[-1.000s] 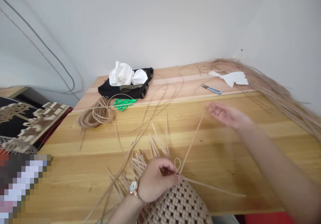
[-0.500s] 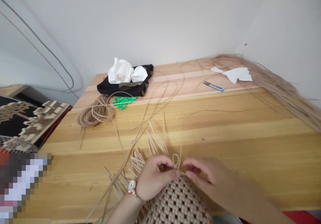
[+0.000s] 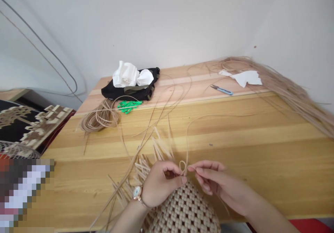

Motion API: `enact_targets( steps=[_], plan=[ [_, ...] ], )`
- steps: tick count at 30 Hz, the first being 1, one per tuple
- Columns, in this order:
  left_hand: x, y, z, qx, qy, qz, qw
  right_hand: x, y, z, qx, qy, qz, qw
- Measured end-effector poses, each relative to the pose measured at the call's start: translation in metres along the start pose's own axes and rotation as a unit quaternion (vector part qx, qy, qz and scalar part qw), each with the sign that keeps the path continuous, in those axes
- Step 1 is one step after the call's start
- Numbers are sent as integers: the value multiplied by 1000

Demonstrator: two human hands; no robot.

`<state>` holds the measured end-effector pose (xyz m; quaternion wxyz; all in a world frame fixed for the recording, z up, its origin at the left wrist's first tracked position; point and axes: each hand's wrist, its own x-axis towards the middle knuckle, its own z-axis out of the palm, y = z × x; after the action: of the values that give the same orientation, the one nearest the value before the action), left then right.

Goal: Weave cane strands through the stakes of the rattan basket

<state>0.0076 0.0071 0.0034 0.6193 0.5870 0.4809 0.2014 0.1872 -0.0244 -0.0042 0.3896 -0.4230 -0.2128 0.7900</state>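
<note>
A woven piece of tan cane-like strands (image 3: 186, 208), with an open checkered pattern, stands at the table's front edge. My left hand (image 3: 161, 184), wearing a watch (image 3: 137, 193), pinches its upper edge between thumb and fingers. Just above that pinch a small loop of strand (image 3: 182, 165) sticks up, and one long strand (image 3: 187, 139) rises and curves away to the right. Close to the right of the loop, my right hand (image 3: 211, 175) pinches a thin strand, whose tail shows below the palm. Many loose strand ends (image 3: 142, 167) fan out behind my left hand.
A coil of strands (image 3: 100, 118), a green bundle (image 3: 129, 106) and a black bag (image 3: 117, 93) with white paper (image 3: 125, 74) lie at the back left. Blue thread snips (image 3: 221, 89), torn paper (image 3: 247, 78) and a long strand bundle (image 3: 289, 90) lie at the back right.
My right hand has turned and risen a little, its thumb and index finger now pinched together on a strand. My left hand stays on the woven edge.
</note>
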Motion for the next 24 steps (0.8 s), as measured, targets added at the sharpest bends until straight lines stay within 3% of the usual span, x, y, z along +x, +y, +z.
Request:
enact_targets(
  steps=[5, 13, 18, 24],
  plan=[
    [0, 3, 2, 44, -12, 14, 999, 9, 2, 6, -6, 14, 5, 1000],
    [4, 3, 3, 59, -31, 8, 998, 23, -4, -7, -100, -96, -8, 990],
    [7, 6, 5, 69, -54, 10, 996, 30, -21, -13, -208, -215, 17, 954],
    [9, 3, 7, 47, -79, 11, 996, 31, -33, -10, -325, -245, 57, 912]
  ],
)
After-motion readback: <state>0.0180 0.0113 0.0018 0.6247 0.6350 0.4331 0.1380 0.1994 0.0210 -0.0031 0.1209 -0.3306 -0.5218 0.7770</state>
